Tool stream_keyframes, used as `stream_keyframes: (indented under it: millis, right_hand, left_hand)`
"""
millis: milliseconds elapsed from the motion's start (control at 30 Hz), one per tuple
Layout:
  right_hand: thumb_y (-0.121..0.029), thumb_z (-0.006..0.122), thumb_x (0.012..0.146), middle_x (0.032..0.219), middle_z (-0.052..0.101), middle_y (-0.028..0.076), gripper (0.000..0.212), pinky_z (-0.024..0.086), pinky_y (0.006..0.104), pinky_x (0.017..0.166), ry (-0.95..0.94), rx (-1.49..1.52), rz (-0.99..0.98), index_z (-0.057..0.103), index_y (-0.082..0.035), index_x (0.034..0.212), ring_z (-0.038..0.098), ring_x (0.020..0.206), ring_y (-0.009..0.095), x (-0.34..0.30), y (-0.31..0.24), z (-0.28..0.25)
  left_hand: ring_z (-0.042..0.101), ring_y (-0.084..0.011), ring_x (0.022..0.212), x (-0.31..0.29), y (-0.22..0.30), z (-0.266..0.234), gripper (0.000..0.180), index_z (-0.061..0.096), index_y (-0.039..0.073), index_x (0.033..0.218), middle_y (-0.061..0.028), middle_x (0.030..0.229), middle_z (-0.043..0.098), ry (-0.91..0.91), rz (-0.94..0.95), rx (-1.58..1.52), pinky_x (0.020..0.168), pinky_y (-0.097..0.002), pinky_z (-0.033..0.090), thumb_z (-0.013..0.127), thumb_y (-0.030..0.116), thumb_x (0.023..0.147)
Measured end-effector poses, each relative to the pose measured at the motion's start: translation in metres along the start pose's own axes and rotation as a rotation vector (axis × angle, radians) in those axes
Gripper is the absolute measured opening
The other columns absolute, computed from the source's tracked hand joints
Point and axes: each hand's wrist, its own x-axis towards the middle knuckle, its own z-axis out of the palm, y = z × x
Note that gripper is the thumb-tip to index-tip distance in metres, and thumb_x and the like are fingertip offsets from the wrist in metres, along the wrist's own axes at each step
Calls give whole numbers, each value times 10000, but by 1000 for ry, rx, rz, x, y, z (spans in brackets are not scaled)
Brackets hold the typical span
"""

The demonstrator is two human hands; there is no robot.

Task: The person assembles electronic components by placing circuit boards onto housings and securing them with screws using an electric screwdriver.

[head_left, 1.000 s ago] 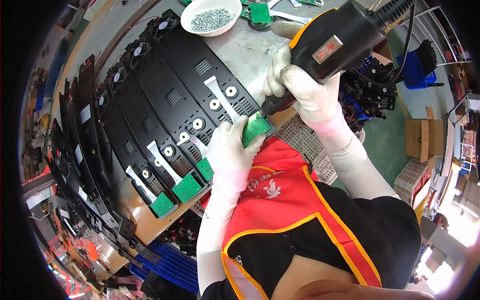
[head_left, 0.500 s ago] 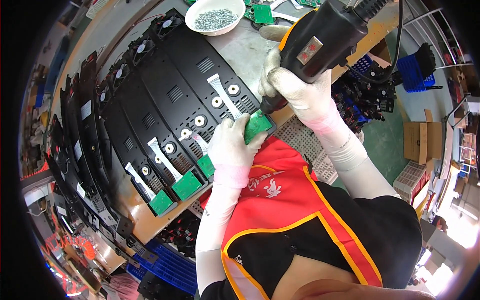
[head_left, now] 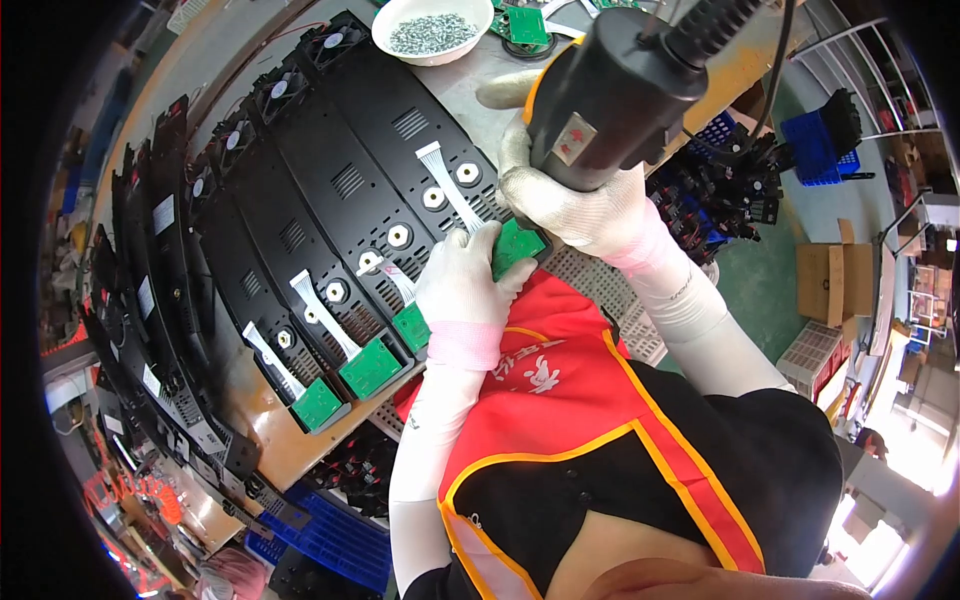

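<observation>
My right hand (head_left: 570, 205), in a white glove, is wrapped round a black corded electric screwdriver (head_left: 625, 100) held steeply above the nearest right panel. Its tip is mostly hidden behind that hand, close to the board's upper edge. With thumb and fingers, my gloved left hand (head_left: 462, 285) grips a green circuit board (head_left: 517, 247) on the end of a black metal panel (head_left: 400, 125). A white ribbon cable (head_left: 448, 185) runs from this board up over the panel. To the left, more green boards (head_left: 372, 368) with ribbon cables lie on the ends of neighbouring panels.
A white bowl (head_left: 386, 48) of small screws stands at the back, beside loose green boards (head_left: 528, 27). Further black panels (head_left: 150, 290) stand stacked at the left. Below the bench lie a blue crate (head_left: 335, 540) and, to the right, a cardboard box (head_left: 835, 280).
The screwdriver and my right hand have shifted left and the tool has tilted, so its tip no longer shows clearly. My left hand keeps its hold on the board.
</observation>
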Motion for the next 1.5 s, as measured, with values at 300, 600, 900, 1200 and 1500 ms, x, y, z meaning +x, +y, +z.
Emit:
stream_keyframes:
  millis: [300,600,900,1200,1500]
  right_hand:
    - [86,583,741,754,586,24,344,495,231,589,-22,31,47,563,52,1083,582,643,82,0,6,3]
    - [81,565,760,703,591,1,312,495,236,570,9,-41,23,600,57,1069,566,587,66,3,2,8]
    - [51,618,718,886,621,34,269,494,229,641,-48,-54,-31,609,23,985,578,725,55,-3,-1,4]
    - [32,626,697,805,600,19,329,487,239,615,36,124,27,588,19,1024,564,651,71,-7,-7,4]
    - [28,599,815,721,599,35,378,520,272,576,296,338,-90,554,52,1190,595,591,113,-30,-18,-56]
  left_hand:
    - [621,-239,821,1,-1,-1,463,642,146,1053,-52,867,619,-30,-6,-3,698,-365,515,808,352,673]
    - [630,-241,850,2,1,-4,455,648,130,1052,-56,888,632,-43,-15,-14,721,-367,521,801,350,685]
    - [638,-270,882,2,6,-9,413,661,105,1021,-81,917,654,-46,5,-24,743,-389,521,791,334,703]
    - [644,-288,860,0,3,-9,445,668,94,1031,-97,904,651,-34,8,-17,730,-393,519,807,345,691]
    - [612,-278,764,-34,0,-29,482,662,79,1096,-96,836,603,166,73,18,686,-367,498,802,317,701]
